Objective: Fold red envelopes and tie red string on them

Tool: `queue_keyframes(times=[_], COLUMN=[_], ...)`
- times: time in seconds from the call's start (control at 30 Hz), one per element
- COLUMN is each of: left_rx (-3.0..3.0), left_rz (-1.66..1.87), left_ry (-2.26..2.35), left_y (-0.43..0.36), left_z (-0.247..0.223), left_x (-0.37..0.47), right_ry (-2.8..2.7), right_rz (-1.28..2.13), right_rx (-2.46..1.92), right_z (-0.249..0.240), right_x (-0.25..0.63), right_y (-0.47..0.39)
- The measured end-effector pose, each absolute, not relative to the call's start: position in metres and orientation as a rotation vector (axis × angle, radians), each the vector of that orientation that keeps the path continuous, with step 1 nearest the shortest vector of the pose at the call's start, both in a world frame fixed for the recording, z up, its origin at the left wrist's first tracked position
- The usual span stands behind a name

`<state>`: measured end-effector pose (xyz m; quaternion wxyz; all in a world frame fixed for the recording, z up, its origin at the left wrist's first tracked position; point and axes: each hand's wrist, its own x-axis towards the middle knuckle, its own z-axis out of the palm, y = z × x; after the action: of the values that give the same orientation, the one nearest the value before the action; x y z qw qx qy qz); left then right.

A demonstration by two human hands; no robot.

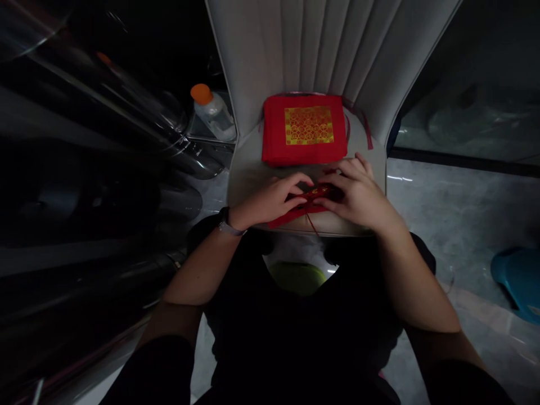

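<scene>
One glossy red piece (323, 193), corded: left hand (274, 199) and right hand (361, 197) are pinching either side, seemingly steadying it over the chair (247, 171).

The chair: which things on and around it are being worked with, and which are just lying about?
In use:
- red piece, between left hand and right hand
- red stack with gold panel, likely
- chair, as support

Seemingly lying about:
- orange-capped bottle
- green item
- blue item
</scene>
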<state>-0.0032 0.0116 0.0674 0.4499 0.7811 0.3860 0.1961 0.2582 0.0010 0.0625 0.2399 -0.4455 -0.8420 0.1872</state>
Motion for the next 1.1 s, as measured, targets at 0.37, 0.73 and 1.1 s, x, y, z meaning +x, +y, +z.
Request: queue_keyframes(times=[0.37, 0.73, 1.1], left_rx=[2.048, 2.016, 1.661], left_rz=[0.554, 0.447, 0.445], left_ry=[1.130, 0.999, 1.012], left_y=[0.001, 0.009, 0.079], left_z=[0.066, 0.075, 0.031], left_x=[-0.001, -0.010, -0.031], right_ry=[-2.322, -2.271, -2.080], right_rz=[0.750, 1.154, 1.382], right_rx=[-1.255, -1.190, -1.305], right_z=[0.063, 0.078, 0.024], right_x=[0.250, 0.258, 0.273], right_y=[-0.007, -0.009, 0.044])
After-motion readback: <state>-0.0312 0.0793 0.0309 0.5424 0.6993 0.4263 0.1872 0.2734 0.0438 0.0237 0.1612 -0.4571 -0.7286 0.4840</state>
